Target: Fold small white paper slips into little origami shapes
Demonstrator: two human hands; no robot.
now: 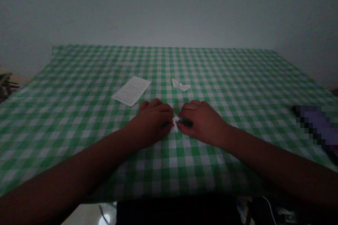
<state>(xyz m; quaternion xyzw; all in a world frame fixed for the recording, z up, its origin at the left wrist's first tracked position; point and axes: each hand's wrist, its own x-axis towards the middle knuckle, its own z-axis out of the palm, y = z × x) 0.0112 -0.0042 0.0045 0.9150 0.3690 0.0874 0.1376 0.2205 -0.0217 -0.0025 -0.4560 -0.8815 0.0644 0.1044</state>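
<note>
Between my two hands, near the middle of the table, is a small folded piece of printed paper. My left hand pinches it from the left, thumb and fingers closed. From the right, my right hand pinches the same paper, its fingers curled. Most of the paper is hidden by the fingers, so its full shape cannot be made out. Just beyond the hands lies a folded paper boat with print on it. A flat printed sheet rests beyond my left hand, turned at an angle.
A green and white checked cloth covers the table, which reaches back to a pale wall. At the right edge lies a dark, pixelated flat object. Below the table's front edge a white cable shows.
</note>
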